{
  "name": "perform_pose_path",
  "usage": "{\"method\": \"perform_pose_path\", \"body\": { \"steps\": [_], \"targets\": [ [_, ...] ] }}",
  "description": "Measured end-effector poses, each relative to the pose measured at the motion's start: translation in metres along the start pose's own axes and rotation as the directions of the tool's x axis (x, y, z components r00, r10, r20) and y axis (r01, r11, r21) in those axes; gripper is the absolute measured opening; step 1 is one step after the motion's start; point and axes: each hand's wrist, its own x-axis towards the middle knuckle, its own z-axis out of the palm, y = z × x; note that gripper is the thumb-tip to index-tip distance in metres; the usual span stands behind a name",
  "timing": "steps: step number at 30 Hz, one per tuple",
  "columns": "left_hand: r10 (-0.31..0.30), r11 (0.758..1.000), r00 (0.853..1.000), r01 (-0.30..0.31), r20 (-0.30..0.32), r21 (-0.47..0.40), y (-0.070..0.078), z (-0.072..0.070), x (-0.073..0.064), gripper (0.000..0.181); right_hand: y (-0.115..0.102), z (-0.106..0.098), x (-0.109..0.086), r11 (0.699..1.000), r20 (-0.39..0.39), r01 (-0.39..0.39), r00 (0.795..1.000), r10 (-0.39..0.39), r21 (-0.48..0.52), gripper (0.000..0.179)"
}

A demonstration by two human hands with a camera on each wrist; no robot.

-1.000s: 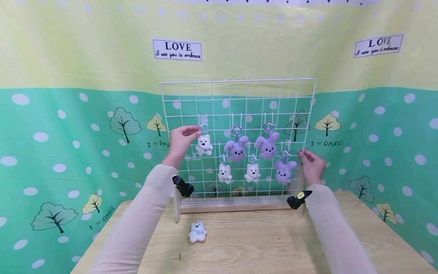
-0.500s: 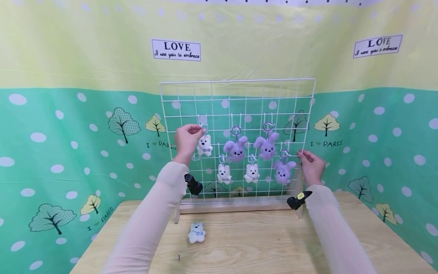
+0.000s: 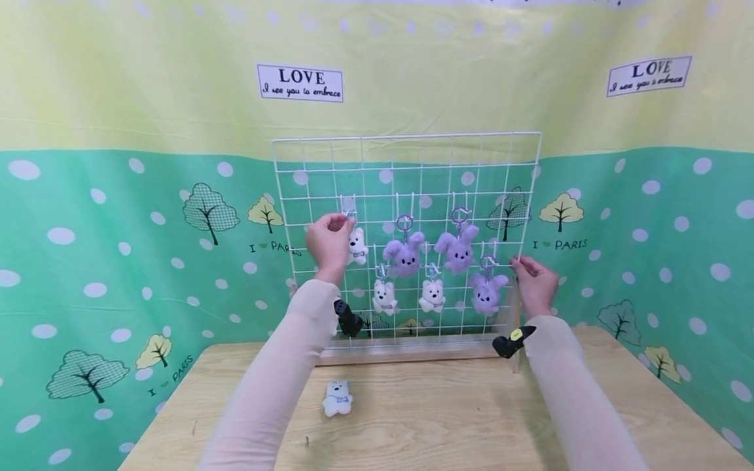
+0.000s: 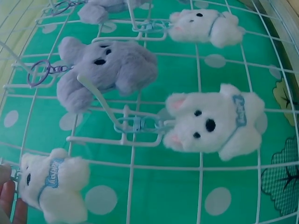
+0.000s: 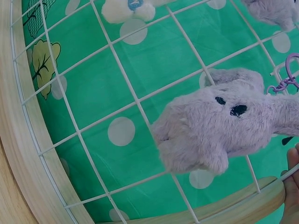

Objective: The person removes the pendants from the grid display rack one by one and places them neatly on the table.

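Note:
My left hand (image 3: pixel 328 243) is at the upper left of a white wire grid rack (image 3: pixel 406 136). Its thumb and fingers pinch the clasp of a white plush bear keychain (image 3: pixel 357 247) at a hook; the bear's left side is partly behind the hand. In the left wrist view, only the fingertips (image 4: pixel 8 198) show, at the top of that bear (image 4: pixel 60 186). My right hand (image 3: pixel 537 282) pinches the grid's right edge wire, beside a purple plush bunny keychain (image 3: pixel 486 294) on its hook. The right wrist view shows this bunny (image 5: pixel 215 121) close up.
Two more purple bunnies (image 3: pixel 405 255) (image 3: pixel 457 250) and two more white bears (image 3: pixel 385 297) (image 3: pixel 432 296) hang on hooks. Another white bear (image 3: pixel 338 399) lies on the wooden table (image 3: pixel 448 418) in front of the rack's wooden base (image 3: pixel 412 351). A patterned curtain (image 3: pixel 118 261) stands behind.
My left hand has shifted right along the clasp and now covers part of the bear and the lower left hook. My right hand has stayed on the grid's edge.

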Motion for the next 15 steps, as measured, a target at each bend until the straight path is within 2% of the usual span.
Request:
{"method": "perform_pose_path", "body": {
  "steps": [5, 15],
  "targets": [
    [-0.004, 0.999, 1.0, 0.004, 0.007, -0.041, -0.001, 0.0016, 0.0003, 0.017, 0.0007, 0.0, 0.0009, 1.0, 0.003, 0.001, 1.0, -0.001, 0.006, 0.035],
    [0.042, 0.998, 0.994, -0.035, 0.104, -0.061, -0.0052, -0.003, 0.005, 0.016, 0.0008, 0.0003, 0.001, 1.0, 0.008, -0.005, 1.0, 0.005, 0.004, 0.034]
  ]
}}
